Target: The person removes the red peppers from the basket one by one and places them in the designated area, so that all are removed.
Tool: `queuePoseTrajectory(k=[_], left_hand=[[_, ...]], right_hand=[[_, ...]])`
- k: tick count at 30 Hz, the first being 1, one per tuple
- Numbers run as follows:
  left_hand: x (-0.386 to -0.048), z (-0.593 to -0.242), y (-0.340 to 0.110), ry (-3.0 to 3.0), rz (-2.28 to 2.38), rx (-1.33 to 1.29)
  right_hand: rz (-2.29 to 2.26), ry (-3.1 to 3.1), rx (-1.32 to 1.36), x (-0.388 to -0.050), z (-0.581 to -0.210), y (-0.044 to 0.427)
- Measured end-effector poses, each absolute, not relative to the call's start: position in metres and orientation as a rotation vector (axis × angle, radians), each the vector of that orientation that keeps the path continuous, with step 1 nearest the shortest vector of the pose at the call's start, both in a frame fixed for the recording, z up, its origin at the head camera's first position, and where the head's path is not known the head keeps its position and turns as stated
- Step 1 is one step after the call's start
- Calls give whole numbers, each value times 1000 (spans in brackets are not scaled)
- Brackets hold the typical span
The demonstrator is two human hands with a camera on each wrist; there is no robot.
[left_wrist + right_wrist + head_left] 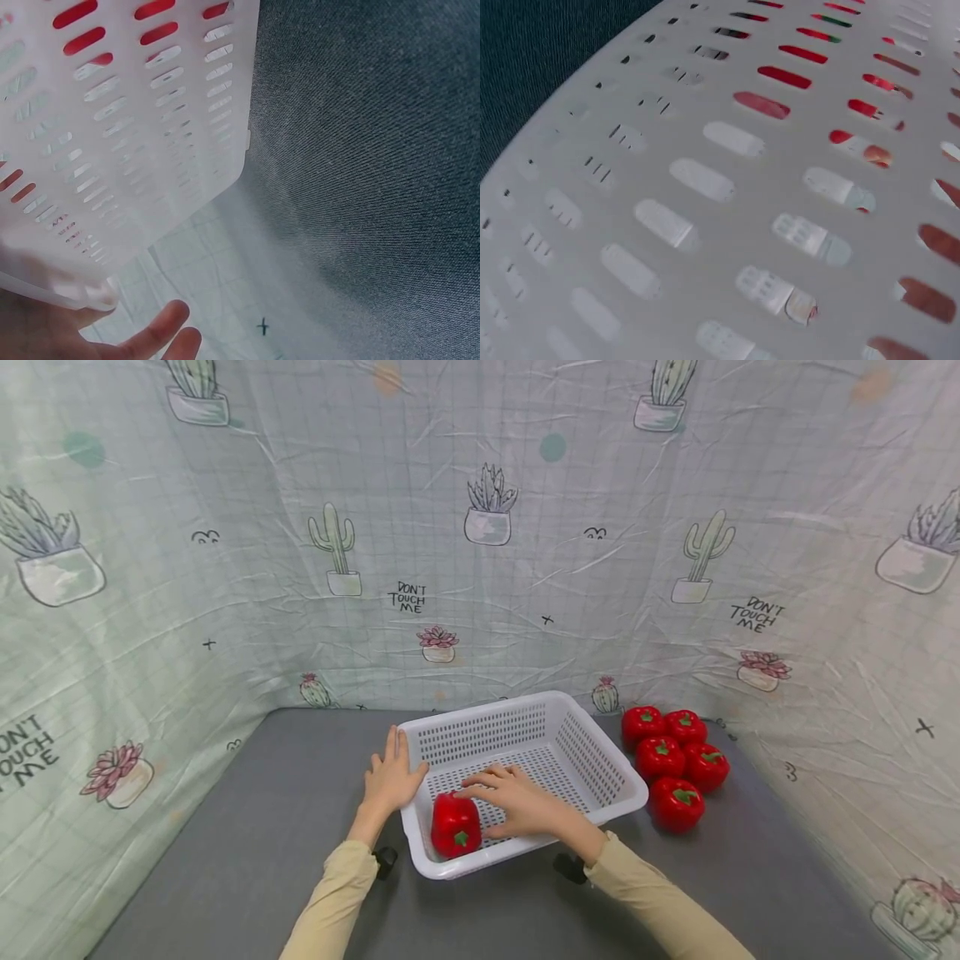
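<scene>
A white slotted plastic basket (592, 752) stands on the grey table in the head view. My left hand (392, 781) rests on its left rim with fingers extended; in the left wrist view those fingers (157, 334) reach out past the rim. One red bell pepper (455, 828) lies in the basket's near left corner, its green stem towards me. My right hand (521, 803) is inside the basket beside this pepper. Its fingers are spread and loosely bent, a fingertip at the pepper's far top and the thumb near its right side. The right wrist view shows mostly the basket's wall (667, 135).
Several more red bell peppers (660, 758) sit in a cluster on the table (750, 860), right of the basket. A cactus-printed cloth (487, 577) hangs behind and along both sides. Dark devices (386, 862) are worn at the wrists.
</scene>
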State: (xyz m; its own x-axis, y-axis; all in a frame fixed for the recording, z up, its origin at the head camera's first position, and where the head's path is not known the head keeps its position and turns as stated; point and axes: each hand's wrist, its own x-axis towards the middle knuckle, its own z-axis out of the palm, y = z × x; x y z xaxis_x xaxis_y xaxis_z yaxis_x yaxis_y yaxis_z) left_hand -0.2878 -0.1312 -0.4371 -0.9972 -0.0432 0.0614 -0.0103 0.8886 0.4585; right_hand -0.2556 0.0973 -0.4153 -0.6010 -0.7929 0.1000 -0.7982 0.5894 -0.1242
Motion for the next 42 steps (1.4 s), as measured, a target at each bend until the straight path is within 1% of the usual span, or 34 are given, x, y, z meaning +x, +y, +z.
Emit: queuePoseTrajectory(k=[9,21,42], left_hand=[[-287,-436,-130,-2992,-733,33],[-287,-438,-130,-2969,-730,37],[-287,-436,-130,-2972,-719,45]], right_hand=[[86,-2868,1458,-261,-419,87],[-120,-2768,1466,-261,-424,76],[-25,-2685,1411,-268,-430,77]])
